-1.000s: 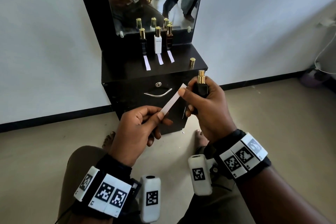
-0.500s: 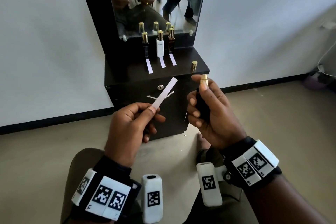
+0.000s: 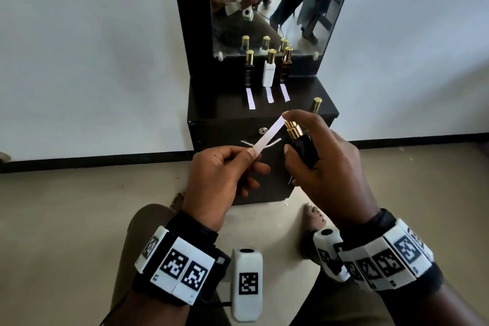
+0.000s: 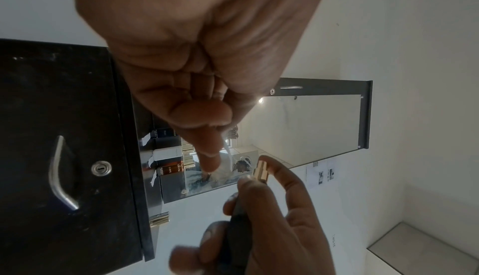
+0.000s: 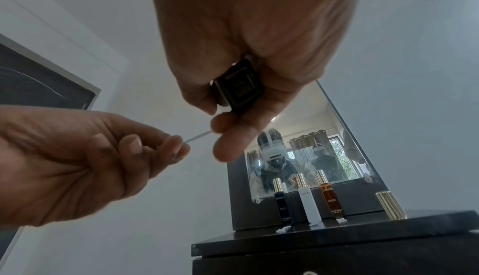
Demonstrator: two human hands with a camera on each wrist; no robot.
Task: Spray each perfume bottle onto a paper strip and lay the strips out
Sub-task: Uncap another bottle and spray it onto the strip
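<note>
My right hand [image 3: 312, 151] grips a black perfume bottle [image 3: 304, 149] with a gold sprayer [image 3: 292, 130], its index finger lying over the nozzle. My left hand [image 3: 232, 167] pinches the low end of a white paper strip [image 3: 267, 137], whose far end stands right in front of the nozzle. In the right wrist view the bottle's square black base [image 5: 238, 91] shows between my fingers, and the strip [image 5: 197, 136] is seen edge-on. Three capped bottles, dark [image 3: 249, 69], white [image 3: 269, 70] and amber [image 3: 285, 66], stand by the mirror, a strip [image 3: 250, 98] in front of each.
A loose gold cap [image 3: 316, 105] stands near the right front corner of the black cabinet top [image 3: 211, 106]. Below is a drawer with a curved metal handle [image 4: 60, 173] and a lock [image 4: 101, 168]. The mirror [image 3: 299, 8] rises behind the bottles. My feet rest on the floor.
My right index finger has moved on top of the sprayer and the bottle has tilted toward the strip. The left hand has brought the strip's tip up to the nozzle.
</note>
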